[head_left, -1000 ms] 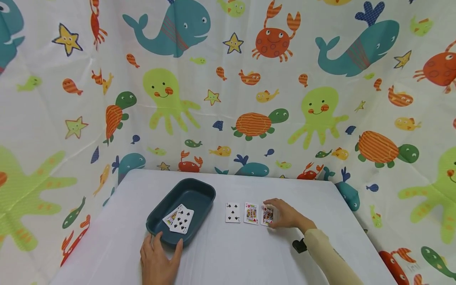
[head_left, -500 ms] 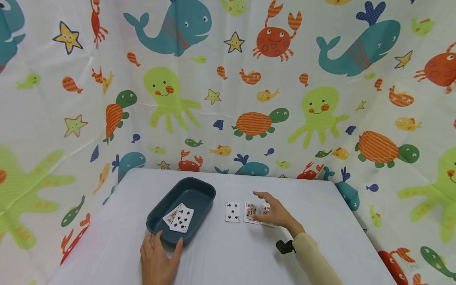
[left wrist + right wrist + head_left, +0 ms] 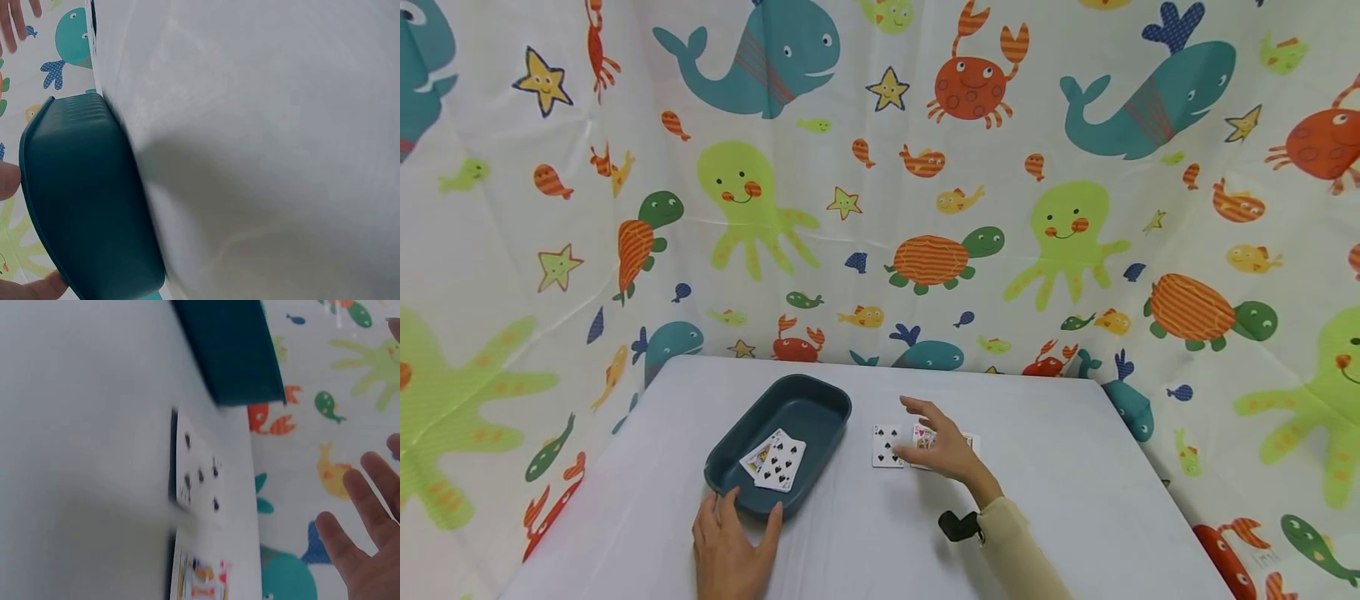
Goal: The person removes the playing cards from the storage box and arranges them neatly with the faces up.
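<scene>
My left hand [image 3: 733,546] rests at the near end of a dark teal plastic tray [image 3: 812,417], fingers spread and fingertips touching its rim, as the left wrist view also shows. Inside the tray lie two overlapping playing cards [image 3: 781,465], a spade card on top of a face card. To the right, my right hand [image 3: 943,450] hovers over a row of three cards with its fingers apart, holding nothing. Leftmost is a spade card [image 3: 882,438], its right edge behind my thumb. A face card [image 3: 922,434] comes beside it; the third card [image 3: 975,443] is mostly hidden.
A white cloth covers the table [image 3: 865,533]. Behind it and at both sides hangs a curtain [image 3: 880,325] printed with sea animals. A small black device [image 3: 958,526] is strapped at the right wrist, below the beige sleeve [image 3: 1018,550].
My right hand has lifted off the rightmost card and moved left across the row with spread fingers, toward the spade card. The left hand and the tray have stayed put.
</scene>
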Demonstrator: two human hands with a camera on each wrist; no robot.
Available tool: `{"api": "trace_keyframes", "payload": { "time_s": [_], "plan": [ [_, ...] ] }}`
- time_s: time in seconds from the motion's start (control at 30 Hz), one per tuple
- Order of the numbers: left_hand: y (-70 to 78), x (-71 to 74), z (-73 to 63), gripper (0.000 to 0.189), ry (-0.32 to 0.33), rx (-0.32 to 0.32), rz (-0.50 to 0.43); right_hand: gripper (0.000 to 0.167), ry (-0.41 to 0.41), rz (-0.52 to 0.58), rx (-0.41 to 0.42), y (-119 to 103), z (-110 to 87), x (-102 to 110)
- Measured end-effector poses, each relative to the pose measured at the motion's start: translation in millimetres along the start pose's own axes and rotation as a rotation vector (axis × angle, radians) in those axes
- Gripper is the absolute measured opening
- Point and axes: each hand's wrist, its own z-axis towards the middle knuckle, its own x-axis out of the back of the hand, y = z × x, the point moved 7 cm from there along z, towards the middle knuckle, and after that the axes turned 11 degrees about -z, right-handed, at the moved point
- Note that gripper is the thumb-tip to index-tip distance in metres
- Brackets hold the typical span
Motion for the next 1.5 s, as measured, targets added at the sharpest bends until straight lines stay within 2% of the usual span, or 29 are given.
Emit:
{"api": "trace_keyframes", "payload": {
  "time_s": [0.33,0.77,1.03,1.3,1.5],
  "plan": [
    [-1.3,1.0,0.6,0.078,0.012,-0.023,-0.019,0.074,-0.003,0.102,0.092,-38,14.6,-31],
    [-0.5,1.0,1.6,0.078,0.019,-0.028,-0.003,0.077,-0.032,0.179,0.101,-77,36.3,-78],
    [0.3,-0.5,0.0,0.078,-0.012,0.002,0.004,0.075,-0.06,0.167,0.121,-97,44.8,-101],
    [0.6,1.7,-0.2,0.075,0.031,-0.028,-0.02,0.077,-0.087,0.103,0.053,-102,53.3,-120],
    [0.1,0.8,-0.3,0.076,0.029,-0.022,-0.013,0.076,-0.112,0.052,0.019,-106,59.8,-129]
  ]
}}
